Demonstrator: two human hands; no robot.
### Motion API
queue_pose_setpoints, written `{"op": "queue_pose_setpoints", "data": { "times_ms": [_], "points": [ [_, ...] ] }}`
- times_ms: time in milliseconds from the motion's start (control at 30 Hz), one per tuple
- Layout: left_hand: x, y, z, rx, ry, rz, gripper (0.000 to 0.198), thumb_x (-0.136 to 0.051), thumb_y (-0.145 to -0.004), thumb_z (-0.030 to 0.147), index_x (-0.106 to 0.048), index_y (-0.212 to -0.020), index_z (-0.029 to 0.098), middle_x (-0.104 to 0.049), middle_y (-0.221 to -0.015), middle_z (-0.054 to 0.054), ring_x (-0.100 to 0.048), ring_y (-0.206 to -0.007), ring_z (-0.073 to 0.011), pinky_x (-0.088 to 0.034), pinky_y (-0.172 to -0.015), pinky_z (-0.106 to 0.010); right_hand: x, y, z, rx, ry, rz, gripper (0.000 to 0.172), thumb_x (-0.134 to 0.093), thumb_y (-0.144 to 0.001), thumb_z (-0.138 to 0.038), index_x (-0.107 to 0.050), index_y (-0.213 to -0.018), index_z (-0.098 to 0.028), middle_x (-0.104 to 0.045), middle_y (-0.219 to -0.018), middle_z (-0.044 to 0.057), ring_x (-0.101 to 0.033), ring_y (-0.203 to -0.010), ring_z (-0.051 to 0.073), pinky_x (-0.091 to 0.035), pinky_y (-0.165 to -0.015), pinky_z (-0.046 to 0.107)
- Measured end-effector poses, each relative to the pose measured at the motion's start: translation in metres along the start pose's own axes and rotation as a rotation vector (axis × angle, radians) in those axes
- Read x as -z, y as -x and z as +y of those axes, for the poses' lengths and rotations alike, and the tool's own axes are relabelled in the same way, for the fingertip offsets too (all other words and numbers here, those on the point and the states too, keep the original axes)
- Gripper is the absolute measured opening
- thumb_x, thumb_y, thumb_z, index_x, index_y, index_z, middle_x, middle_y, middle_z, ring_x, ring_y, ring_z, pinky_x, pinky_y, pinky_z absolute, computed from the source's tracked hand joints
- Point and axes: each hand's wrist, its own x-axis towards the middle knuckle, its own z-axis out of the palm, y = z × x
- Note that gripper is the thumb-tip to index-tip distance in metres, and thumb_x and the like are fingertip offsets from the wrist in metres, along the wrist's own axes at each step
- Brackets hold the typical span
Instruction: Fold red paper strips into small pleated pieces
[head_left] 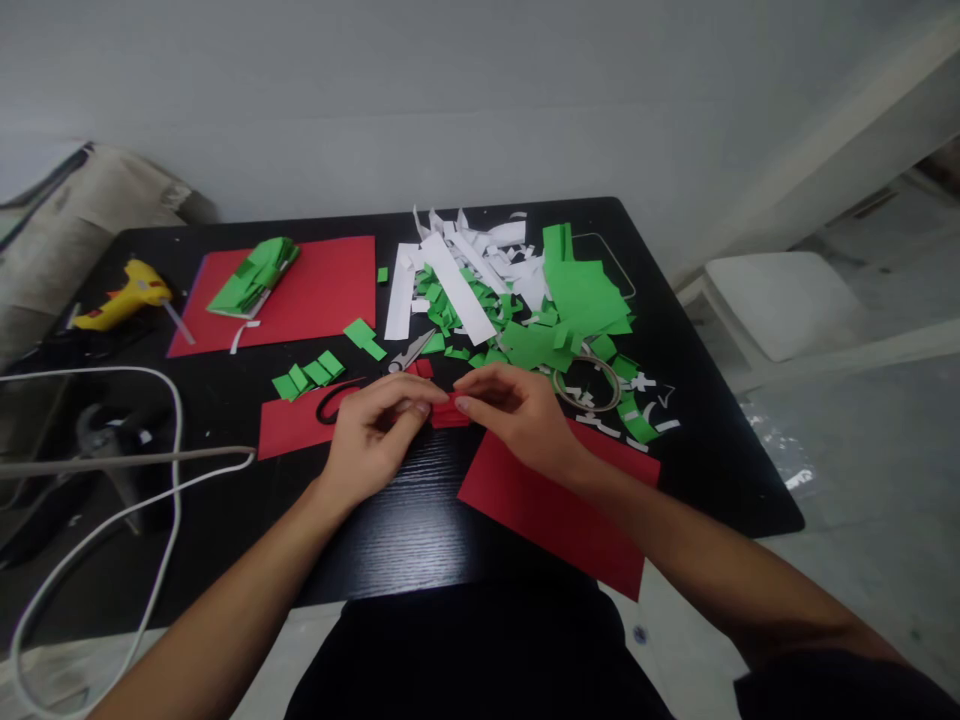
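Red paper piece [448,412] is pinched between the fingers [411,402] of the left hand [375,432] and the right hand [519,415]. Both hands close narrowly on it at near centre, just above the worktop [420,520]. The two-sided grip probably steadies so small a piece. A red sheet [555,505] lies under the right wrist. Scissors [409,352] lie just beyond the hands, with green offcuts [577,300] farther off. The glue gun [124,295] rests far left, well apart.

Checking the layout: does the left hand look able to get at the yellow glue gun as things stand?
Probably yes: the glue gun lies far left on the table, and nothing tall stands between it and the left hand. That hand, with the right hand, is pinching a red paper piece.
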Motion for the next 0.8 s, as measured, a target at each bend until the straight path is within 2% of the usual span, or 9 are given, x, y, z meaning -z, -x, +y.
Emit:
{"op": "queue_pose_setpoints", "data": {
  "times_ms": [100, 167, 300, 533, 800],
  "points": [
    [-0.0023, 0.0007, -0.0002, 0.054, 0.029, 0.016, 0.010, -0.069, -0.094, 0.021, -0.076, -0.101, 0.019, -0.077, -0.094, -0.004, -0.071, -0.081, -0.0150, -0.057, -0.075, -0.027, 0.0004, 0.0002, 0.0022, -0.019, 0.014, 0.008, 0.018, -0.084, -0.081, -0.028, -0.078, -0.096, -0.021, -0.081, -0.094, 0.004, -0.078, -0.089, 0.018, -0.064, -0.088, 0.035],
    [-0.0045, 0.0005, -0.0019, 0.118, 0.058, 0.044, 0.014, -0.074, -0.092, 0.025, -0.074, -0.105, 0.019, -0.076, -0.090, -0.003, -0.071, -0.078, -0.0145, -0.058, -0.076, -0.027, 0.0008, 0.0006, 0.0024, -0.009, 0.035, 0.016, 0.016, -0.083, -0.081, -0.029, -0.078, -0.094, -0.021, -0.081, -0.094, 0.004, -0.078, -0.089, 0.019, -0.065, -0.089, 0.036],
    [-0.0055, -0.0023, -0.0052, 0.206, 0.018, 0.005, 0.017, -0.074, -0.093, 0.033, -0.076, -0.102, 0.019, -0.078, -0.089, -0.004, -0.072, -0.078, -0.0158, -0.058, -0.074, -0.027, 0.0007, 0.0011, 0.0020, 0.018, 0.060, 0.032, 0.014, -0.084, -0.082, -0.028, -0.079, -0.093, -0.021, -0.082, -0.092, 0.004, -0.079, -0.088, 0.019, -0.066, -0.088, 0.036],
    [-0.0034, -0.0040, -0.0026, 0.180, -0.053, -0.002, 0.015, -0.072, -0.094, 0.033, -0.076, -0.096, 0.019, -0.075, -0.081, -0.002, -0.068, -0.070, -0.0137, -0.055, -0.067, -0.024, 0.0025, -0.0004, 0.0018, -0.004, 0.097, -0.003, 0.018, -0.083, -0.084, -0.034, -0.080, -0.095, -0.020, -0.082, -0.093, 0.005, -0.078, -0.087, 0.019, -0.064, -0.084, 0.034],
    [-0.0039, -0.0029, -0.0006, 0.132, -0.049, -0.011, 0.011, -0.073, -0.093, 0.030, -0.076, -0.095, 0.019, -0.076, -0.081, -0.002, -0.070, -0.070, -0.0137, -0.058, -0.067, -0.024, 0.0040, -0.0005, -0.0001, 0.016, 0.209, -0.026, 0.013, -0.077, -0.090, -0.033, -0.080, -0.091, -0.020, -0.082, -0.090, 0.004, -0.076, -0.084, 0.019, -0.060, -0.080, 0.033]
  ]
}}
